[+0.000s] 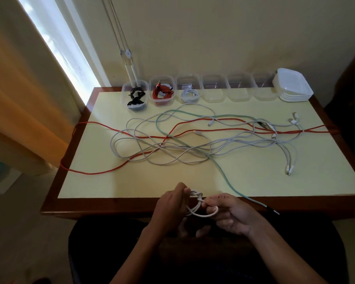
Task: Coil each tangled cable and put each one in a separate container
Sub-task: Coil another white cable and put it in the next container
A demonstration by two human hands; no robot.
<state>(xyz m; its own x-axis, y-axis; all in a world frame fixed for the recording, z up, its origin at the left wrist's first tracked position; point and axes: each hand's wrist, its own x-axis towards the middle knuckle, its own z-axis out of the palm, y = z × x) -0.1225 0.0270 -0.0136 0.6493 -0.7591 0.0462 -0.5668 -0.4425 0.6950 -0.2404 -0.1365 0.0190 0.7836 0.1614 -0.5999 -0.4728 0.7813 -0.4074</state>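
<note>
At the table's near edge, my left hand (170,206) grips a small coil of white cable (197,203). My right hand (228,214) pinches a loop of that same cable. A tangle of white cables (172,148) covers the middle of the table, crossed by a long red cable (103,125) and a teal cable (225,175) that runs off the front edge. Along the back stand clear containers: one holds a black cable (135,97), one a red cable (162,92), one a white cable (190,94). Three more containers (214,91) to their right hold nothing.
A stack of white lids (294,87) sits at the back right corner. The table (103,185) has a yellow top and a brown wooden rim. Blind cords (129,64) hang into the black cable's container. A curtain hangs at the left.
</note>
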